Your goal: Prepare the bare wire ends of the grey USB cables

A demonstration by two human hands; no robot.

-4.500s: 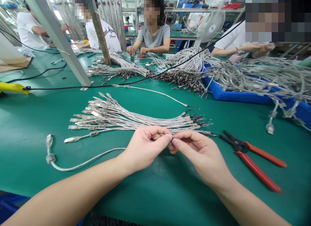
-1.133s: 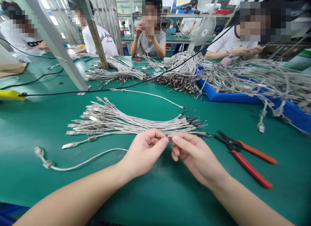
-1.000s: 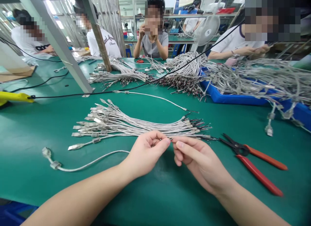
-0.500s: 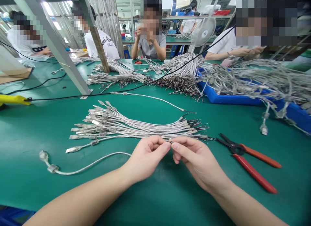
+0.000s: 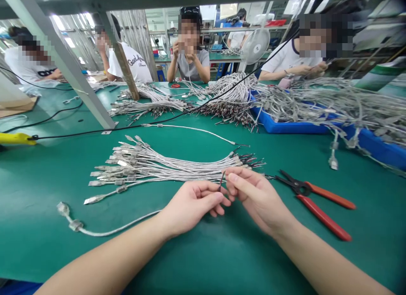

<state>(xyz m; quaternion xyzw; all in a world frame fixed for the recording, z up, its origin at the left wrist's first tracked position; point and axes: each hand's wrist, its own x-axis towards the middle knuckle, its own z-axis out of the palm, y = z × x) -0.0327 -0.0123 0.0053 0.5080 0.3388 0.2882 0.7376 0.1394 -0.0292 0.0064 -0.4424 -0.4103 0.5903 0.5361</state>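
Observation:
My left hand (image 5: 198,204) is closed in a pinch on a white USB cable (image 5: 109,233), close to its stripped end. The rest of that cable passes behind my forearm to a USB plug (image 5: 63,209) at the left. Thin red and black wires (image 5: 221,181) stick up from my left fingertips. My right hand (image 5: 253,193) pinches at the tips of these wires with thumb and forefinger. Just beyond my hands lies a bundle of similar USB cables (image 5: 177,165), plugs to the left and bare wires to the right. Pliers with red-orange handles (image 5: 323,212) rest open, right of my right hand.
Blue trays (image 5: 282,127) heaped with cables stand at the back right. More cable piles (image 5: 234,90) lie at the back. A single cable (image 5: 193,130) and a black cord (image 5: 127,127) cross the green table (image 5: 203,261). A metal post (image 5: 66,62) rises left. Several people sit opposite.
My hands have turned so that the red and black wires now show upright between them. The left fingers have spread somewhat below the pinch. The whole view has shifted slightly.

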